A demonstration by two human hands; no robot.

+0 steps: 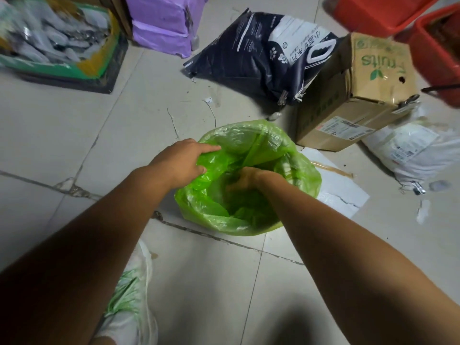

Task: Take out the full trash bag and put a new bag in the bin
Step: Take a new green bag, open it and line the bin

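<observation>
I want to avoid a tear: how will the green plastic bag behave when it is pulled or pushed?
The green bag is probably very floppy: it wrinkles and folds where the left hand pinches its edge. It looks thin and translucent, so likely light and easy to tear. Where the right hand presses inside, it seems to yield and sag.

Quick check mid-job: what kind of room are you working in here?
Probably a household storage or utility corner: cracked floor tiles, a "Fruits" cardboard box, a dark pet-supply bag with paw prints and red plastic baskets sit on the floor.
</observation>
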